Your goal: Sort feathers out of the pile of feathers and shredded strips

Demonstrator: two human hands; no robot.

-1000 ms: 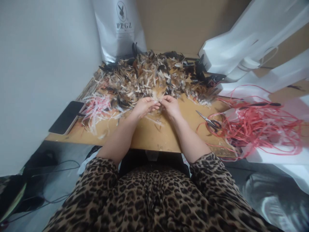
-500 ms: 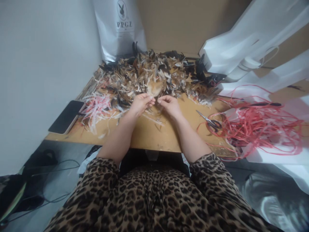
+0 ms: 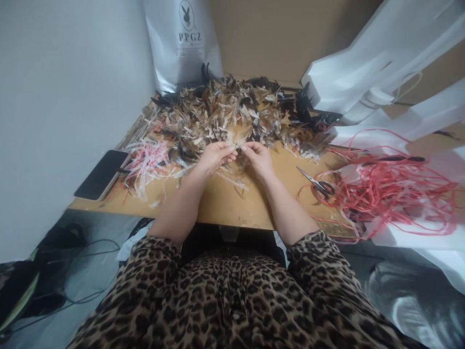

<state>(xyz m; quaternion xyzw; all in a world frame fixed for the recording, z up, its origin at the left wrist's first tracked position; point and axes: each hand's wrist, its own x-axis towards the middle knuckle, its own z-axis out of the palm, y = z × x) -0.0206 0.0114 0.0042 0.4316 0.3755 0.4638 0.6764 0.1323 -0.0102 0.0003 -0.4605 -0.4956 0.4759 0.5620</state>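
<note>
My left hand is closed in a pinch on the base of a small bunch of light brown feathers. The bunch fans out upward, away from me. My right hand has thumb and forefinger pressed together at the right side of the same base, touching the feathers there. Exactly what sits between its fingertips is too small to make out. Just behind both hands spreads a large heap of brown, black and white feathers.
A phone lies at the table's left, beside pink and white strips. Scissors rest on the right near a tangle of red plastic strips. A silver bag stands behind the heap, and a white machine at the back right.
My right hand has come closer to the left, and its fingertips now meet the feather bunch. The bunch appears slightly further right and more fanned out.
</note>
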